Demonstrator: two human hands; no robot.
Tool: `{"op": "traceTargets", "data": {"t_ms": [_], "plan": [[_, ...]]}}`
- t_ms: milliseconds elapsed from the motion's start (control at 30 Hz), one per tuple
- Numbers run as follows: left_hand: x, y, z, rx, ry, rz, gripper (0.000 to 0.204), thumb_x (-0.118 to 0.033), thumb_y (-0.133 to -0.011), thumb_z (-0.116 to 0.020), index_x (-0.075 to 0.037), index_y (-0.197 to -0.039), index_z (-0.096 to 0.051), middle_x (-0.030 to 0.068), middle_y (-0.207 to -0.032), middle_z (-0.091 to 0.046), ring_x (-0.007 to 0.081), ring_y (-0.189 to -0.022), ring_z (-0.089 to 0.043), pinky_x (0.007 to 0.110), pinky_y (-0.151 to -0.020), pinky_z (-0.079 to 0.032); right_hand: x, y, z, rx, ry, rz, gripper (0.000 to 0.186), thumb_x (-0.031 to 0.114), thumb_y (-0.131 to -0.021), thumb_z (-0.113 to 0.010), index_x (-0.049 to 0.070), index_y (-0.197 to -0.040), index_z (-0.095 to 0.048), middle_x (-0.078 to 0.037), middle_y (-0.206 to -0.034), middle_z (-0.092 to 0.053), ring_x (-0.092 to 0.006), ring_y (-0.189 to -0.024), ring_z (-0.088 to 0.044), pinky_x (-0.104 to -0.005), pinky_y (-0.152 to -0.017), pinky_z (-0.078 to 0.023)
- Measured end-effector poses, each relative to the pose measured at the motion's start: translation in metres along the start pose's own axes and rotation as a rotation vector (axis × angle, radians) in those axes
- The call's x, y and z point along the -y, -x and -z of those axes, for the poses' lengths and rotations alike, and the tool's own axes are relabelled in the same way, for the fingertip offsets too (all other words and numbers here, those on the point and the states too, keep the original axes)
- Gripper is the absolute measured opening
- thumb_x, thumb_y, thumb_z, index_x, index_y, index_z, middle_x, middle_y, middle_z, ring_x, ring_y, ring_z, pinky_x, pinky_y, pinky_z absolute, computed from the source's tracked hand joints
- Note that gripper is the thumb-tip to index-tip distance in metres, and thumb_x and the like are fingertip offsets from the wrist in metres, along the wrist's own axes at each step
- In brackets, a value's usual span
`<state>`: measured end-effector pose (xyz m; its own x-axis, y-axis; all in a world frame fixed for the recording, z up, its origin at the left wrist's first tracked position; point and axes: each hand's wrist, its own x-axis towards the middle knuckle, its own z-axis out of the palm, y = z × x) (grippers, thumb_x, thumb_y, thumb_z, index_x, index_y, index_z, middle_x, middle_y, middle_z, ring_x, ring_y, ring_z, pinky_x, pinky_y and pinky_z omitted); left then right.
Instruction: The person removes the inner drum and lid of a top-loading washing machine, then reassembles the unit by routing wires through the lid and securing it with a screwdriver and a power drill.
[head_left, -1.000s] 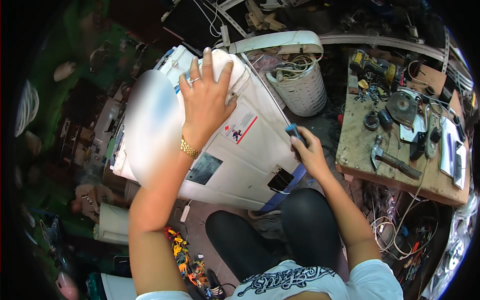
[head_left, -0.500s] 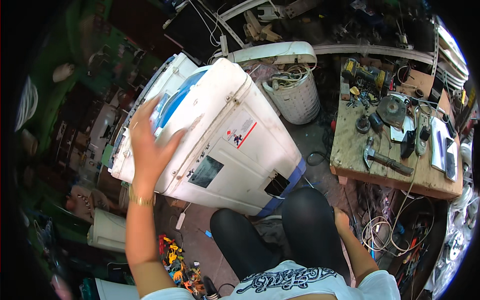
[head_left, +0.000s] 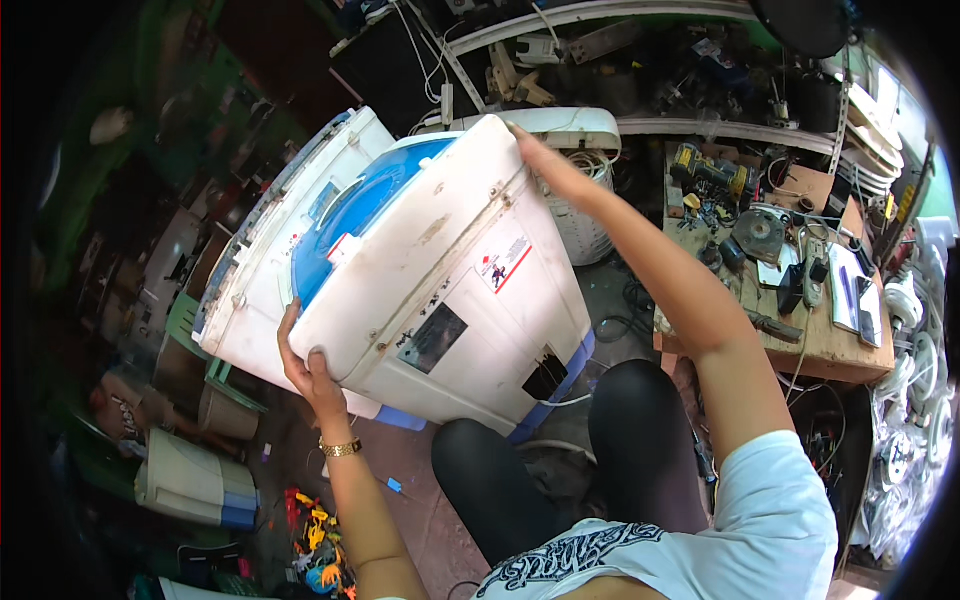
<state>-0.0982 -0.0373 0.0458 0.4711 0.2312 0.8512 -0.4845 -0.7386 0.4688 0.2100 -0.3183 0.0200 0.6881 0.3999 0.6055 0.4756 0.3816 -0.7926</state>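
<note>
A white washing machine (head_left: 440, 260) with a blue round lid (head_left: 375, 205) leans toward me in front of my knees. My left hand (head_left: 312, 372) is closed around the corner of its top rim at the near left, thumb on the outer face and fingers over the edge. At the far right corner of the same rim, my right hand (head_left: 535, 155) grips the edge; its fingers are mostly hidden. The machine's side carries a sticker and a dark label, and a dark opening (head_left: 546, 376) gapes near its blue base.
Just behind stands another white machine (head_left: 235, 300). A wooden workbench (head_left: 830, 362) at right bears a yellow-black drill (head_left: 715, 170), a hammer (head_left: 772, 325) and small parts. A white basket (head_left: 590, 235) holds cables. Colourful plastic pieces (head_left: 318, 540) lie on the floor at left.
My right hand has risen from beside my knee to the far rim corner. My left hand has come down onto the near left corner. The washing machine has separated from the one behind it.
</note>
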Motion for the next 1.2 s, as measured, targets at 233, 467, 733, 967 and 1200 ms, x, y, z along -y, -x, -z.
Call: {"op": "traceTargets", "data": {"t_ms": [233, 467, 733, 967, 1200], "plan": [[0.001, -0.032, 0.019, -0.103, 0.011, -0.017, 0.041, -0.023, -0.092, -0.058, 0.004, -0.123, -0.057, 0.0128, -0.121, -0.062, 0.02, -0.11, -0.055, 0.034, -0.1, -0.041, 0.032, -0.029, -0.041, -0.094, 0.072, 0.043, 0.055, 0.038, -0.104, -0.04, 0.006, -0.148, -0.033, -0.016, -0.146, -0.043, -0.0261, -0.137, -0.038, -0.038, -0.113, -0.029], [-0.016, -0.139, 0.118, -0.347, 0.254, 0.297, 0.056, -0.035, -0.096, -0.061, 0.003, -0.136, -0.047, 0.0128, -0.128, -0.059, 0.0193, -0.113, -0.058, 0.031, -0.097, -0.047, 0.15, -0.062, -0.073, 0.097, 0.508, 0.283, 0.079, 0.045, -0.094, -0.06, 0.005, -0.153, -0.026, -0.019, -0.146, -0.044, -0.0258, -0.137, -0.04, -0.0341, -0.111, -0.033], [-0.008, -0.127, 0.115, -0.155, 0.372, 0.185, 0.038, -0.027, -0.099, -0.057, -0.002, -0.128, -0.058, 0.0081, -0.123, -0.063, 0.0153, -0.111, -0.059, 0.028, -0.099, -0.045, 0.134, -0.04, -0.056, 0.151, 0.729, 0.545, 0.093, 0.048, -0.087, -0.068, 0.005, -0.154, -0.019, -0.024, -0.152, -0.033, -0.0326, -0.138, -0.038, -0.0386, -0.11, -0.036], [-0.012, -0.124, 0.117, -0.108, 0.262, 0.161, 0.035, -0.026, -0.101, -0.054, -0.003, -0.127, -0.06, 0.0057, -0.124, -0.063, 0.0133, -0.113, -0.057, 0.027, -0.101, -0.043, 0.144, -0.021, -0.056, 0.089, 1.137, 0.7, 0.078, 0.051, -0.089, -0.06, 0.014, -0.151, -0.031, -0.025, -0.143, -0.042, -0.0447, -0.108, -0.059, -0.0458, -0.089, -0.051], [-0.051, -0.136, 0.104, -0.081, -0.595, -0.292, 0.049, -0.036, -0.09, -0.067, -0.008, -0.129, -0.06, 0.009, -0.135, -0.057, 0.025, -0.122, -0.053, 0.036, -0.105, -0.039, 0.157, -0.023, -0.065, -0.01, 1.246, 1.013, 0.073, 0.058, -0.086, -0.056, 0.014, -0.142, -0.044, -0.017, -0.123, -0.058, -0.0363, -0.096, -0.064, -0.0401, -0.072, -0.055]]}}
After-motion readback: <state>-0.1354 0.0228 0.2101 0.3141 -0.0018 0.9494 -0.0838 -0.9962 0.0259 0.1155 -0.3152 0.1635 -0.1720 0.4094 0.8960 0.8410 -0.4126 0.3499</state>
